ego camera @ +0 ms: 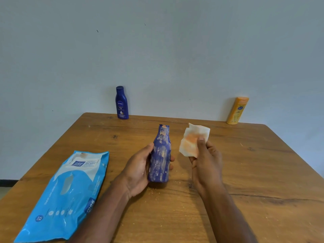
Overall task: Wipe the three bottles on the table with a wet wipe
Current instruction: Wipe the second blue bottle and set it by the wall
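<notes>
- Head view: left hand (138,172) grips streaked blue bottle (160,155) upright mid-table, steadying it for wiping.
- Right hand (205,162) pinches orange-stained wet wipe (192,139) just right of it.

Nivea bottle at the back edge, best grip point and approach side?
Probably grip the Nivea bottle around its mid body, below the shoulder, coming from the front. It stands upright at the table's far edge beside the wall, so a rear approach is blocked. Its narrow cap end gives less hold, and both sides are open.
</notes>
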Available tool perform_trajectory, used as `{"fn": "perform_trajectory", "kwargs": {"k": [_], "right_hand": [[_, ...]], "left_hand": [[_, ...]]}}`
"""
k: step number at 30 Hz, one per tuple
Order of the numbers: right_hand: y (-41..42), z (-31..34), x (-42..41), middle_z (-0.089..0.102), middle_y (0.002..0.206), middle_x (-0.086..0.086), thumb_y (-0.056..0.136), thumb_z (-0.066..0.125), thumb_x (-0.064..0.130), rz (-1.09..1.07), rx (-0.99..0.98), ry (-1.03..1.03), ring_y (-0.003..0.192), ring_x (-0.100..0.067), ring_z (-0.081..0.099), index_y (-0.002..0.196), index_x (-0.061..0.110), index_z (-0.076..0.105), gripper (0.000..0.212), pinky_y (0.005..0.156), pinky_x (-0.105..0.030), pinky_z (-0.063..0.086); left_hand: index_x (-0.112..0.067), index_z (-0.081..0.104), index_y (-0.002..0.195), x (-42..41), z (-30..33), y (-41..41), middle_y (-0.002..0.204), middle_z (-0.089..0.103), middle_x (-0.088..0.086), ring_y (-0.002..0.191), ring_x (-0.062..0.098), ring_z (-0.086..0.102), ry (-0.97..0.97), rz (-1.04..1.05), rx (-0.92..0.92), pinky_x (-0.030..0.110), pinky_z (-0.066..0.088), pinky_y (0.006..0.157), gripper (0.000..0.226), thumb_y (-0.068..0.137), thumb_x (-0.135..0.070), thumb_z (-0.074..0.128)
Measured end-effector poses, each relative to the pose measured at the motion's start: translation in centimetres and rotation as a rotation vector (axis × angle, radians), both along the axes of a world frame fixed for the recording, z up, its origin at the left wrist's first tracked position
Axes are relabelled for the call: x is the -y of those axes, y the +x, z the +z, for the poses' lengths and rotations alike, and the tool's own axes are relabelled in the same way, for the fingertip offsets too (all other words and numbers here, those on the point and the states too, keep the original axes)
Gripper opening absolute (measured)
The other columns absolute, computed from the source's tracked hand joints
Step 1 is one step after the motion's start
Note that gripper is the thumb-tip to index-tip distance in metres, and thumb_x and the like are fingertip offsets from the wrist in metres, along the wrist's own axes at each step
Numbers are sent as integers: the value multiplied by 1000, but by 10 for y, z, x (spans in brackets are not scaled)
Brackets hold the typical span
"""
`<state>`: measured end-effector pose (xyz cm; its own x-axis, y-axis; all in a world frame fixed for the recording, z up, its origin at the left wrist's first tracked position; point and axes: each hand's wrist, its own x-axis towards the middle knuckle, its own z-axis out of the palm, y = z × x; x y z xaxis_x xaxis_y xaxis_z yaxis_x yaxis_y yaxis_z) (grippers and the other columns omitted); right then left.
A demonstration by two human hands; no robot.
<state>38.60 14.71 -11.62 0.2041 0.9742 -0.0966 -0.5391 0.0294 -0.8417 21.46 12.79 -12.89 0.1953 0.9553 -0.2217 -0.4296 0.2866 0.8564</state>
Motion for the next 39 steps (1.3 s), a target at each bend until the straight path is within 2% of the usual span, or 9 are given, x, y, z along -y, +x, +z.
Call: {"fn": "perform_trajectory", "kwargs": {"k": [4,8,11,16,22,26,31,36,39], "right_hand": [[-20,-1,7,71,84,6,103,51,27,-62,523,273,74,-3,61,113,19,71,24,63,-22,51],[-32,-12,8,41,154,14,105,46,17,-21,1097,471,144,3,33,150,22,43,45,115,-16,34],[-31,-22,5,27,161,3,105,33,30,-15,1376,537,154,-10,15,151,16,40,49,123,-33,26],[-30,-24,3,38,158,-3,104,27,33,-10,1403,605,153,-13,22,148,13,45,52,119,-42,36],[-30,-20,6,48,150,11,106,46,18,-51,959,475,139,6,41,145,23,48,40,111,-18,41],[-29,-19,4,70,94,12,106,46,25,-25,656,379,76,1,59,128,12,67,33,65,-18,47],[-24,-16,7,64,74,-2,107,44,28,143,291,203,66,-13,56,96,9,70,34,62,-32,46],[-30,-15,10,75,97,15,106,47,21,-3,675,365,76,-6,67,130,22,64,30,61,-25,54],[-30,-23,8,43,155,11,106,46,21,38,1046,439,139,-4,46,148,29,40,43,107,-24,48]], "left_hand": [[-13,66,124,4,0,12,115,71,24,98,35,68,43,-48,-65,64,51,91,40,105,-39,42],[-17,68,124,5,0,18,121,71,18,110,41,66,101,-57,-135,59,52,94,39,106,-37,40],[-20,62,133,6,3,19,125,72,10,119,29,67,141,-22,-171,52,50,105,38,108,-32,37],[-24,57,139,5,4,21,128,71,6,122,23,66,190,8,-178,47,50,105,38,107,-31,37],[-24,60,136,6,2,25,125,71,10,118,28,67,181,20,-159,50,52,101,38,107,-34,38],[-18,66,127,6,3,21,116,72,18,97,29,68,114,31,-63,46,56,82,39,105,-39,42],[-16,66,124,7,3,19,104,74,15,86,27,69,82,19,-33,45,58,70,39,103,-41,46],[-16,68,122,6,3,24,111,74,17,95,29,69,90,19,-52,51,55,84,39,105,-39,43],[-17,67,128,7,5,23,118,73,16,105,27,70,101,24,-60,49,54,93,39,108,-35,38]]}}
